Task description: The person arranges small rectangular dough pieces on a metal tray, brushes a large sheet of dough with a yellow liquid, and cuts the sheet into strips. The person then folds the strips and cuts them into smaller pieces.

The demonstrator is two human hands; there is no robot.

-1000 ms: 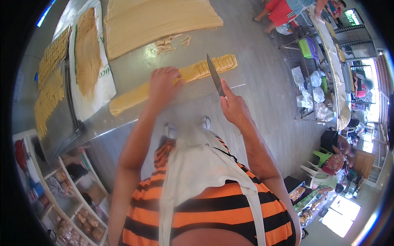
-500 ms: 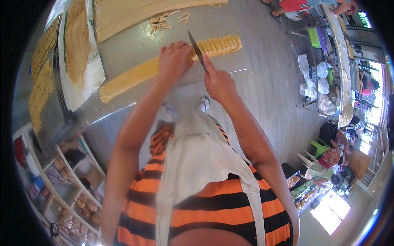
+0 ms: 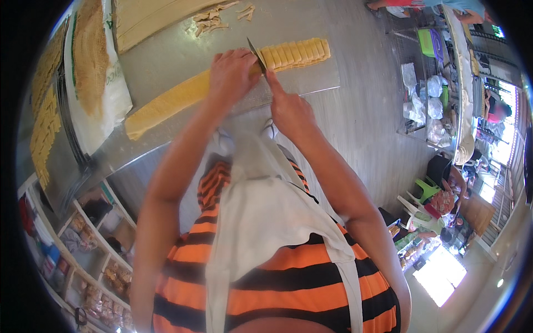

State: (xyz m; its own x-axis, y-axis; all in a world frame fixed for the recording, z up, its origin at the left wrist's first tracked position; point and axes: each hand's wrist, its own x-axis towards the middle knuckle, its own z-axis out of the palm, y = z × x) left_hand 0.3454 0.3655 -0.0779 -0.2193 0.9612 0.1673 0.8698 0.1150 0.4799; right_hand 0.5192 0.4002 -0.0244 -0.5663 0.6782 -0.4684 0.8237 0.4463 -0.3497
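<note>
A long yellow strip of dough lies along the metal table near its front edge. My left hand rests on the strip with its fingers bent over it, holding it down beside the blade. In my right hand is a knife, its index finger stretched along the back of the blade. The blade stands across the dough, close to my left fingertips. To the right of the knife sits a row of cut dough slices, leaning against one another. The knife's handle is hidden in my fist.
A wide dough sheet and some dough scraps lie farther back on the metal table. At left are a white sack with brown crumbs and cut dough pieces. Shelves stand lower left; people sit at right.
The knife has come down onto the dough, standing a little farther left along the strip. The whole view has shifted slightly, and my left hand still presses the dough.
</note>
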